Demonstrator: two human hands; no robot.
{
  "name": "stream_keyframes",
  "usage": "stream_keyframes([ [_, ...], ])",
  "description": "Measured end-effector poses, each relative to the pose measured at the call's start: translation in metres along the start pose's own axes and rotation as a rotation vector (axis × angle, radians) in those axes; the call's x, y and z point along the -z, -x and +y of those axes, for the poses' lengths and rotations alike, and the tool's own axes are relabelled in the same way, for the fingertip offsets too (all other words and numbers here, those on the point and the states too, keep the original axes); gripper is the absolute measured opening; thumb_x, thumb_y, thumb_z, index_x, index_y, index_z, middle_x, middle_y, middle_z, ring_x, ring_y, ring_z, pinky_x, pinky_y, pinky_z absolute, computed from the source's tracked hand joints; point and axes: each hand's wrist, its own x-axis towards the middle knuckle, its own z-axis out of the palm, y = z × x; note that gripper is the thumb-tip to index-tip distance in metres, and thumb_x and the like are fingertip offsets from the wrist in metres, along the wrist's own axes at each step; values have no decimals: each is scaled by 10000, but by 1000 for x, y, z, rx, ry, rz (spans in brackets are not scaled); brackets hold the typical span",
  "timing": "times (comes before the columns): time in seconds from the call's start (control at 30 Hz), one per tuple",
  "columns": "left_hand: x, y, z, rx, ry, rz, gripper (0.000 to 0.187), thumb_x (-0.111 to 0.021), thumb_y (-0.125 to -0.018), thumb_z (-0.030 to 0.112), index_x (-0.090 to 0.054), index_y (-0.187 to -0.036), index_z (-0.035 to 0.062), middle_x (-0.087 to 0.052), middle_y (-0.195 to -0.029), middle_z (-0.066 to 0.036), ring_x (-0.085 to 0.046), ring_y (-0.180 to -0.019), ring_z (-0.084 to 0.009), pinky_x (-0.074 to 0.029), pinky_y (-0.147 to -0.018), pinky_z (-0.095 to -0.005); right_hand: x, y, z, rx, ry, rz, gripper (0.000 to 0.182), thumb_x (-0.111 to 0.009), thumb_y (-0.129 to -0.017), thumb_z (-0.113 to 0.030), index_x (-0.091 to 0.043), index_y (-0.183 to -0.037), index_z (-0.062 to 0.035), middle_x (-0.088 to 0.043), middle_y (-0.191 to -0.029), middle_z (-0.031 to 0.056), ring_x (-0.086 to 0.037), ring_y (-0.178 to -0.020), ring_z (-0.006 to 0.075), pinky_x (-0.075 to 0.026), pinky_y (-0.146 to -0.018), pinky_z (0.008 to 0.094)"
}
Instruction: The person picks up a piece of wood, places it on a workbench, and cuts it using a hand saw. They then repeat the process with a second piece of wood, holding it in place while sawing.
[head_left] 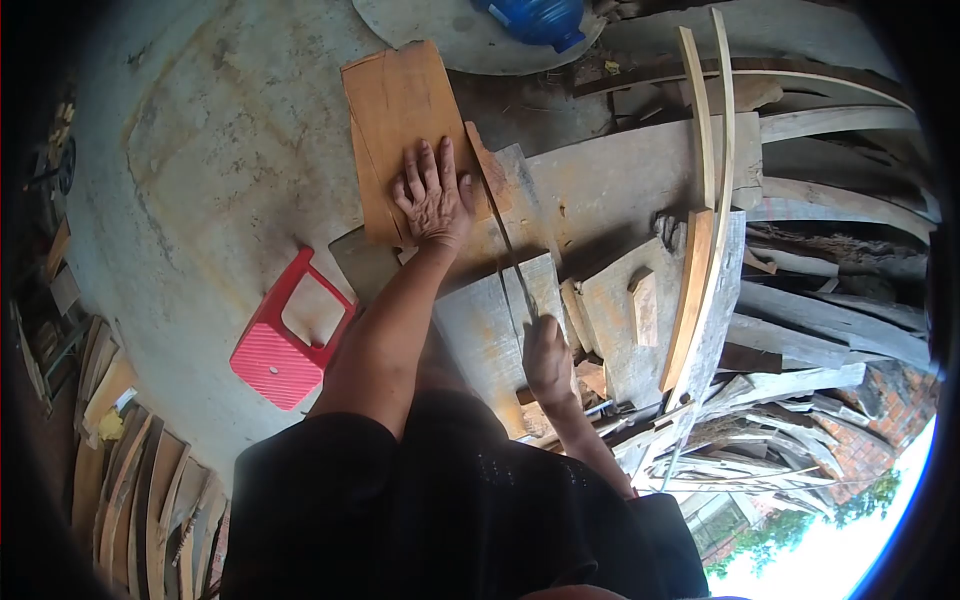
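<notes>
An orange-brown wooden board (395,95) lies ahead of me, its far end reaching out over the concrete floor. My left hand (437,195) presses flat on it with the fingers spread. Along the board's right side runs the thin dark blade of a handsaw (508,240), with a narrow strip of wood (488,165) on the other side of it. My right hand (548,360) is closed around the saw's near end, and the handle is hidden in the fist. Beneath the blade sits a grey weathered plank (480,310).
A red plastic stool (285,345) stands on the floor at left. Long slats (690,300) and stacked planks (830,330) fill the right side. More boards (150,500) lean at lower left. A blue water jug (540,20) is at the top.
</notes>
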Motion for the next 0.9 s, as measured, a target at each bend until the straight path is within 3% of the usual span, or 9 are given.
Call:
stream_keyframes([
  [0.13, 1, 2, 0, -2, -18, -20, 680, -526, -902, 392, -297, -1502, 166, -258, -1527, -133, -191, -1397, -333, -173, -1067, -510, -8, 9, 8, -35, 30, -7, 192, -605, -917, -159, -471, -982, -39, -592, -814, 220, -619, -687, 434, -519, -569, 503],
  [0.27, 0, 1, 0, 0, -44, -10, 685, -534, -899, 392, -298, -1501, 167, -262, -1524, -132, -197, -1395, -334, -177, -1066, -512, -46, -111, -24, 61, -53, 16, 197, -541, -956, -196, -418, -979, -43, -605, -839, 279, -597, -691, 475, -488, -567, 530],
  [0.5, 0, -1, 0, 3, -24, -9, 678, -533, -900, 392, -305, -1497, 166, -266, -1522, -131, -208, -1392, -338, -186, -1064, -516, -2, 29, 11, 5, -25, 36, 182, -618, -910, -147, -478, -962, -44, -593, -812, 209, -630, -663, 413, -520, -543, 488],
  [0.6, -1, -1, -1, -13, -21, 0, 675, -538, -897, 387, -314, -1493, 165, -277, -1517, -134, -210, -1392, -340, -184, -1064, -517, -15, -23, -4, -49, -11, -31, 182, -586, -929, -171, -464, -969, -43, -601, -833, 238, -620, -673, 440, -513, -554, 508],
  [0.7, 0, 1, -2, 1, -28, -1, 705, -555, -892, 394, -287, -1504, 169, -255, -1529, -136, -190, -1407, -343, -180, -1078, -527, -42, -105, -28, 37, -69, 39, 185, -550, -949, -163, -409, -942, -43, -610, -811, 274, -591, -680, 483, -475, -539, 537],
  [0.77, 1, 1, -1, -7, -1, 1, 701, -549, -896, 396, -286, -1504, 166, -248, -1531, -140, -186, -1408, -343, -178, -1078, -528, -37, -91, -28, 16, -40, 10, 179, -556, -946, -168, -431, -940, -40, -593, -816, 245, -609, -686, 452, -502, -560, 514],
  [0.9, 0, 0, 0, -5, -20, -2, 696, -547, -897, 397, -294, -1501, 158, -249, -1526, -144, -193, -1402, -344, -184, -1075, -526, -4, 19, 6, 10, -15, 44, 194, -598, -925, -161, -449, -941, -37, -584, -793, 221, -623, -679, 421, -516, -563, 492],
])
